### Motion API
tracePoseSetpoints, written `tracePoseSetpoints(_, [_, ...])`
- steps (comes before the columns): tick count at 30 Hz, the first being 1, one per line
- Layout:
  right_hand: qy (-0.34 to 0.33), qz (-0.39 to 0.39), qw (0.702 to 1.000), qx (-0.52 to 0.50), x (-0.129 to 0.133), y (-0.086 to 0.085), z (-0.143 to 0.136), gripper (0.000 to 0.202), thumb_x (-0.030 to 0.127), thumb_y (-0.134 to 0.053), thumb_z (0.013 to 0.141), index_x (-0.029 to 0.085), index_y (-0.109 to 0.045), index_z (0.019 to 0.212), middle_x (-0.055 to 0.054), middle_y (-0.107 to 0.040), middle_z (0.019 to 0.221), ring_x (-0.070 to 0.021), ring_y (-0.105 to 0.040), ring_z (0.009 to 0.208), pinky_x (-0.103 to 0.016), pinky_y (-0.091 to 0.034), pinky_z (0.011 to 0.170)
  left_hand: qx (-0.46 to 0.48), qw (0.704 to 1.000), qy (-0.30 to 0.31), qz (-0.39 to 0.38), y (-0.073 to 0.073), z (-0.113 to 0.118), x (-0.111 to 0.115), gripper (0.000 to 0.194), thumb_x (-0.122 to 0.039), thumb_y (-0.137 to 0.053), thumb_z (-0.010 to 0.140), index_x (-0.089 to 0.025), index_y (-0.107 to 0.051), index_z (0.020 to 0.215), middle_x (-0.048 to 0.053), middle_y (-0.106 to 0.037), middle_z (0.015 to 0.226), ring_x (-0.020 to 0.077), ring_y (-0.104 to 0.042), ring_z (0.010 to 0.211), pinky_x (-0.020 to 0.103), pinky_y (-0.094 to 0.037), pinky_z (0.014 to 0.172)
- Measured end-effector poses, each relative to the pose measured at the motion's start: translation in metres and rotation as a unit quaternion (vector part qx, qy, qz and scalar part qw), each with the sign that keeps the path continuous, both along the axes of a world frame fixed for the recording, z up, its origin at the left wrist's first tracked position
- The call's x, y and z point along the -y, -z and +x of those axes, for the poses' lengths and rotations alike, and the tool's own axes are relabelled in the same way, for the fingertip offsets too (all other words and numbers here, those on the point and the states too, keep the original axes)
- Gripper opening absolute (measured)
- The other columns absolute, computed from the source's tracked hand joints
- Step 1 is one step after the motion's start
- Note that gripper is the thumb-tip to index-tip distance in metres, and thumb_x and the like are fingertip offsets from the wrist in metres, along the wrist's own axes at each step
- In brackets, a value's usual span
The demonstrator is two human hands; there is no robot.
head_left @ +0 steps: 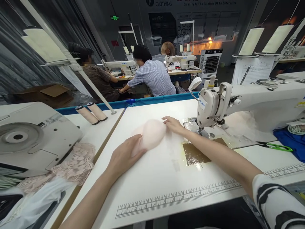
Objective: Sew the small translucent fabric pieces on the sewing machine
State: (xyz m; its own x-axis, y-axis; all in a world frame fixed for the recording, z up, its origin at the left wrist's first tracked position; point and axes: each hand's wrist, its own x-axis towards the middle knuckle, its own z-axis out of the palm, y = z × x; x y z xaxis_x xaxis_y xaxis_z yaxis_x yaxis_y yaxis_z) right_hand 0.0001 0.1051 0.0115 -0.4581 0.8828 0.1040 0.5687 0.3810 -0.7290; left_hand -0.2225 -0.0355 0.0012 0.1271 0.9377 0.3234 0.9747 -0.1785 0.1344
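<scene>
A pale pink, sheer rounded fabric piece [153,133] lies on the white sewing table [147,181], left of the machine's needle area. My left hand [126,152] holds its left side, thumb below and fingers above. At its upper right edge is my right hand [173,124], with the fingers bent and the fingertips touching the fabric; whether they pinch it is too blurred to tell. The white sewing machine [209,106] stands just right of my right hand, and my right forearm passes in front of its base.
More sheer fabric [241,124] lies behind the needle area. Green-handled scissors [276,146] and blue cloth [290,140] are at the right. Two thread cones [91,114], beige lace [76,162] and another machine [30,136] are at the left. Two people [152,76] sit beyond the table.
</scene>
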Motion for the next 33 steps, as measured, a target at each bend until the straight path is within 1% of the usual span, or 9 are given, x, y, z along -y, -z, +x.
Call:
tracePoseSetpoints(2, [0.009, -0.022, 1.000, -0.007, -0.007, -0.004, -0.006, 0.030, 0.031, -0.051, 0.093, 0.017, -0.055, 0.119, -0.007, -0.059, 0.118, -0.0219, -0.055, 0.109, -0.046, -0.042, 0.096, -0.005, 1.000, 0.006, 0.002, 0.000, 0.000, -0.001, 0.054, -0.057, -0.044, 0.087, -0.025, -0.040, 0.130, 0.006, -0.055, 0.130, 0.0271, -0.057, 0.113, 0.039, -0.049, 0.087])
tracePoseSetpoints(4, [0.017, -0.040, 0.999, -0.012, -0.013, -0.006, -0.013, 0.033, 0.037, -0.055, 0.091, 0.016, -0.056, 0.116, -0.008, -0.057, 0.119, -0.0225, -0.056, 0.107, -0.046, -0.045, 0.092, -0.012, 1.000, 0.012, 0.005, 0.001, 0.000, -0.001, 0.055, -0.056, -0.044, 0.087, -0.025, -0.038, 0.132, 0.007, -0.054, 0.131, 0.0274, -0.056, 0.114, 0.039, -0.049, 0.087])
tracePoseSetpoints(14, [-0.005, -0.072, 0.994, -0.085, -0.031, -0.001, -0.033, 0.028, 0.034, -0.056, 0.091, 0.014, -0.057, 0.111, -0.007, -0.060, 0.108, -0.0175, -0.061, 0.092, -0.037, -0.053, 0.079, -0.016, 1.000, 0.022, 0.007, 0.000, 0.001, -0.001, 0.056, -0.055, -0.043, 0.088, -0.024, -0.037, 0.134, 0.007, -0.052, 0.132, 0.0276, -0.054, 0.115, 0.040, -0.048, 0.090])
tracePoseSetpoints(16, [-0.006, -0.066, 0.992, -0.110, -0.032, -0.004, -0.035, 0.024, 0.030, -0.057, 0.090, 0.014, -0.058, 0.107, -0.005, -0.063, 0.099, -0.0157, -0.062, 0.086, -0.035, -0.053, 0.076, -0.016, 1.000, 0.021, 0.009, 0.000, 0.001, -0.001, 0.056, -0.054, -0.043, 0.088, -0.024, -0.036, 0.134, 0.007, -0.052, 0.133, 0.0277, -0.053, 0.117, 0.041, -0.047, 0.091])
tracePoseSetpoints(18, [-0.006, -0.057, 0.989, -0.137, -0.031, -0.008, -0.036, 0.017, 0.019, -0.061, 0.086, 0.013, -0.060, 0.101, -0.001, -0.064, 0.084, -0.0139, -0.063, 0.077, -0.031, -0.052, 0.074, -0.016, 1.000, 0.022, 0.008, 0.000, 0.001, -0.001, 0.056, -0.054, -0.043, 0.088, -0.024, -0.035, 0.135, 0.007, -0.051, 0.134, 0.0277, -0.052, 0.118, 0.041, -0.047, 0.092])
tracePoseSetpoints(20, [-0.001, -0.046, 0.986, -0.162, -0.028, -0.012, -0.033, 0.017, 0.008, -0.061, 0.079, 0.015, -0.061, 0.095, 0.003, -0.062, 0.071, -0.0117, -0.063, 0.067, -0.027, -0.050, 0.071, -0.016, 1.000, 0.025, 0.005, 0.000, 0.000, -0.001, 0.057, -0.054, -0.043, 0.088, -0.024, -0.034, 0.136, 0.007, -0.051, 0.134, 0.0277, -0.052, 0.118, 0.041, -0.047, 0.091])
tracePoseSetpoints(22, [0.004, -0.035, 0.982, -0.183, -0.025, -0.016, -0.029, 0.019, 0.004, -0.060, 0.075, 0.016, -0.061, 0.090, 0.005, -0.060, 0.066, -0.0099, -0.061, 0.060, -0.025, -0.049, 0.069, -0.016, 1.000, 0.026, 0.001, 0.000, 0.001, -0.001, 0.057, -0.054, -0.043, 0.088, -0.024, -0.034, 0.136, 0.008, -0.050, 0.134, 0.0280, -0.053, 0.117, 0.041, -0.047, 0.091])
tracePoseSetpoints(28, [-0.022, -0.032, 0.975, -0.219, -0.014, -0.013, -0.012, 0.022, 0.010, -0.058, 0.078, 0.018, -0.060, 0.098, 0.003, -0.062, 0.077, -0.0082, -0.063, 0.064, -0.021, -0.051, 0.066, -0.014, 1.000, 0.028, 0.001, 0.000, 0.002, -0.001, 0.058, -0.055, -0.041, 0.089, -0.024, -0.033, 0.137, 0.009, -0.051, 0.135, 0.0285, -0.053, 0.117, 0.042, -0.047, 0.091])
tracePoseSetpoints(33, [-0.004, -0.066, 0.984, -0.164, -0.016, -0.002, -0.006, 0.019, 0.013, -0.058, 0.084, 0.015, -0.059, 0.103, -0.001, -0.063, 0.087, -0.0096, -0.062, 0.068, -0.024, -0.053, 0.064, -0.014, 1.000, 0.017, -0.007, 0.002, -0.001, -0.001, 0.060, -0.057, -0.040, 0.088, -0.024, -0.033, 0.138, 0.008, -0.051, 0.135, 0.0284, -0.053, 0.118, 0.041, -0.048, 0.092])
